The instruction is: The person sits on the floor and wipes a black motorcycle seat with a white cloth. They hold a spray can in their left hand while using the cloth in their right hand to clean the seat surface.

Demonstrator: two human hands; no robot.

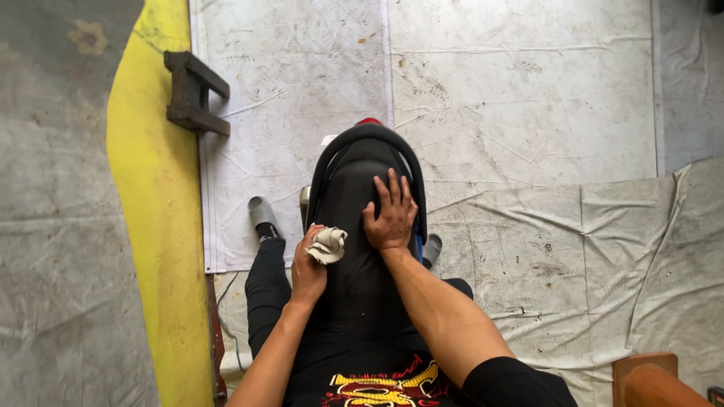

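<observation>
A black motorcycle seat (360, 226) stood in the middle of the scene, running lengthwise from near to far, its smooth dark cover narrowing to a rounded far end. A black grab rail (367, 134) curved around that far end like an arch. On the left side of the seat, toward its near half, a small crumpled rag (328, 245) of pale beige cloth was bunched up in the fingers of the left hand (308, 267). The right hand (391, 215) lay flat on the seat just right of the rag, fingers spread toward the far end.
</observation>
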